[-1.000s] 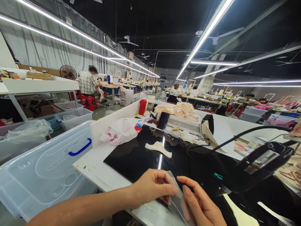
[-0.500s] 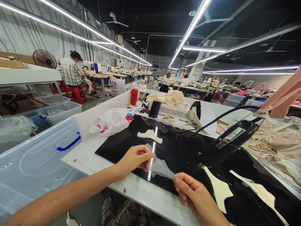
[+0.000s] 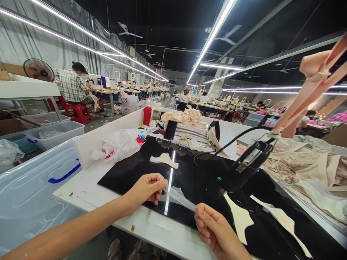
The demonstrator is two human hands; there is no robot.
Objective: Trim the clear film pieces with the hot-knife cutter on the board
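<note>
A thin translucent sheet piece [image 3: 179,196] is stretched between my two hands above the glossy black board [image 3: 124,173]. My left hand [image 3: 149,187] pinches its upper left end. At the lower right end, my right hand [image 3: 213,229] grips it between thumb and fingers. Beyond my left hand lies a cream fabric piece [image 3: 164,160] on the board. To the right of my right hand rest a second cream cut piece [image 3: 239,218] and a third, longer cream piece [image 3: 284,220].
A black handheld device [image 3: 249,162] with a cable hangs over the board from a pink fabric strip [image 3: 306,97]. At the back are a white plastic bag [image 3: 119,144], a phone [image 3: 170,130], a red container [image 3: 147,115] and folded fabric [image 3: 187,117]. Beige garments [image 3: 311,162] pile up at right.
The translucent sheet is drawn tighter and narrower between my hands. My view has shifted slightly to the right, so the scene sits further left.
</note>
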